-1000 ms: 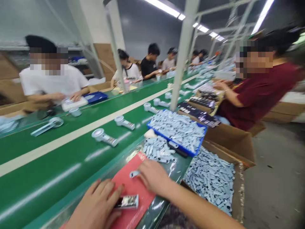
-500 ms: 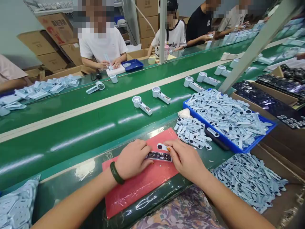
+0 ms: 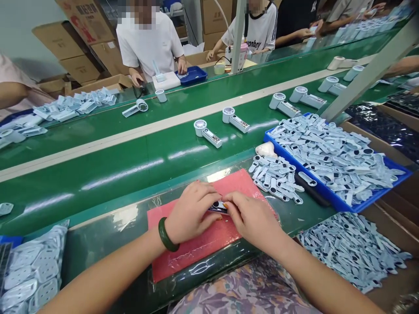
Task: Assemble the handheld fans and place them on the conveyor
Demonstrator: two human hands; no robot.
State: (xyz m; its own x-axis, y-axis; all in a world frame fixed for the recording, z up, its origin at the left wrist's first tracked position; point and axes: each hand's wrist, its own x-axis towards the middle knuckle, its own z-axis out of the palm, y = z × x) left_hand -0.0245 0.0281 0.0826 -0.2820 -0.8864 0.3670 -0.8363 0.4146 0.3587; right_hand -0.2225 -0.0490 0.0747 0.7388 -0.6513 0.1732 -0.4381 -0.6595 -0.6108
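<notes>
A: Largest items first?
B: Green conveyor belt (image 3: 98, 174), then the blue tray (image 3: 332, 201) of pale plastic parts at right, then the red mat (image 3: 196, 248) on the bench edge.
A: The hands?
B: Left hand (image 3: 191, 211) and right hand (image 3: 253, 218) meet over the mat, fingers of both pinched on a small dark circuit strip (image 3: 218, 206) lying between them.
A: Nearby?
B: Loose pile of parts (image 3: 276, 178) just beside the mat.
</notes>
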